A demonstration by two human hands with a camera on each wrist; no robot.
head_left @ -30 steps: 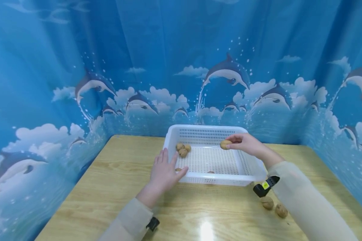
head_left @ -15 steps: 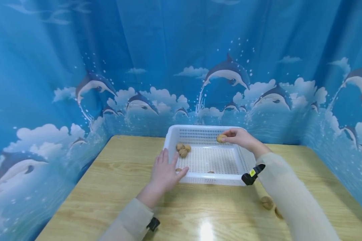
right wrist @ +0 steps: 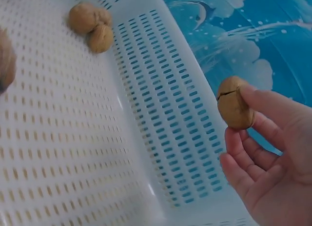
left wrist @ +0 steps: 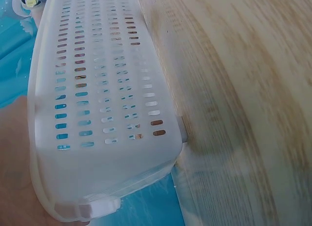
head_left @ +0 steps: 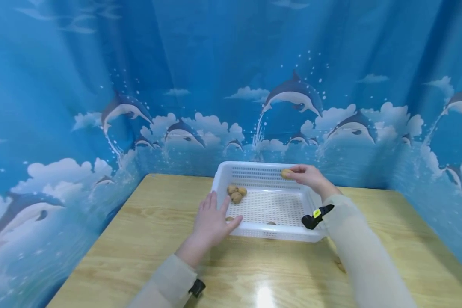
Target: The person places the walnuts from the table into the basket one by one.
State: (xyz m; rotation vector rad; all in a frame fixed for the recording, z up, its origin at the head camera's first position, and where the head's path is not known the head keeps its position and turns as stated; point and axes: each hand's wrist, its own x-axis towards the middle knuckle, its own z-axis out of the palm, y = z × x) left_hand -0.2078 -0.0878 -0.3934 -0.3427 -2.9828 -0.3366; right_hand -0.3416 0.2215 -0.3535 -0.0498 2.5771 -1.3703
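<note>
My right hand pinches a cracked walnut between thumb and fingers, above the far right part of a white plastic basket. A dark split across the walnut's shell shows in the right wrist view. My left hand lies with spread fingers on the basket's near left corner. Inside, three walnuts cluster at the left end. Another walnut shows partly behind the near wall, and one more peeks out beside my left thumb.
The basket stands on a wood-grain table. Right of it, a walnut on the table is mostly hidden by my right sleeve. A blue dolphin-print curtain hangs behind the table and at both sides.
My right hand, holding the walnut, has risen toward the basket's far wall, and its forearm has swung left over the table walnuts. My left hand has stayed at the basket corner.
</note>
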